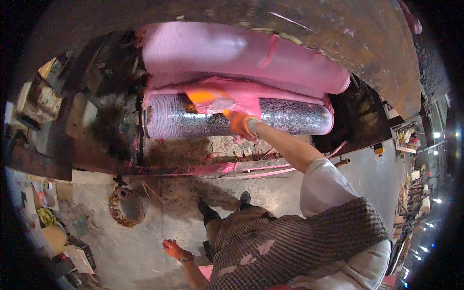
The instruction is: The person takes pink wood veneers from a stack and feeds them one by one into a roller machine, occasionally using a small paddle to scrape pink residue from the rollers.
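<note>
My right hand (243,124), in an orange glove, is closed and reaches over a dark, shiny roller (295,117). It grips what looks like a flat, wide orange-yellow scraper (202,96), blurred by motion, whose face is smeared pink-grey. The scraper lies against the roller's upper side, beside a pink layer of soft material (249,105) that hangs over the roller. Behind it is a larger roller (203,48) coated in smooth pink. Down at my left side, my left hand (177,250), also orange-gloved, hangs with its fingers apart, holding nothing.
Dark machine frames (108,96) flank the rollers, and a brown, worn cover (367,53) curves overhead. Below the rollers runs a pink-stained ledge (208,169). A round, crusted container (126,209) stands on the grey floor (169,193) at left. Boxes and clutter line both sides.
</note>
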Demonstrator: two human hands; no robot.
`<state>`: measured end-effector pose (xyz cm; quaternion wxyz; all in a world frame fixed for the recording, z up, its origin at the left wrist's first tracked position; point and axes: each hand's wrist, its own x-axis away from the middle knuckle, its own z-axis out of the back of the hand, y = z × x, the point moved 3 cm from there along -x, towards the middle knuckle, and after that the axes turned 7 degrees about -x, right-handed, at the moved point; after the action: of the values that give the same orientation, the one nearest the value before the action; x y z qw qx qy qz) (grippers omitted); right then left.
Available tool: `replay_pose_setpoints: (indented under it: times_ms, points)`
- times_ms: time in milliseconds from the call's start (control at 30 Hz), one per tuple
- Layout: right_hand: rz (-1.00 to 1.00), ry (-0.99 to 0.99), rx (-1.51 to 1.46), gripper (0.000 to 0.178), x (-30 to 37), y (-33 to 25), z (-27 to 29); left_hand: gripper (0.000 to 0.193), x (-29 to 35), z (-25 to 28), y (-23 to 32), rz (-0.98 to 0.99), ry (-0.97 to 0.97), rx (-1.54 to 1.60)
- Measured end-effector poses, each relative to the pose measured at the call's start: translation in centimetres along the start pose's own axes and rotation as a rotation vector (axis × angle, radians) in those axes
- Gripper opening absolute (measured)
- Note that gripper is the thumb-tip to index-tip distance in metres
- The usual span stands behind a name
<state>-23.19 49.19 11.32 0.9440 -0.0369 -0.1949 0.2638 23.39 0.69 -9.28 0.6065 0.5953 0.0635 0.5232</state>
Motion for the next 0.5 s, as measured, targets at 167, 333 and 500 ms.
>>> replay_pose_setpoints:
  times_ms: [167,333,500]
  points:
    - [-0.429,-0.091,-0.347,0.060,-5.7,-7.5,5.3,0.020,-3.1,-1.7,-1.6,-0.030,0.117,0.227]
    - [-0.257,0.020,0.141,0.037,-0.6,-8.8,13.8,0.032,-12.9,-4.9,-7.8,0.169,-0.441,0.498]
    - [-0.681,0.104,0.135,0.070,10.2,2.9,10.8,0.035,-6.9,-6.0,-7.5,0.363,-0.203,0.192]
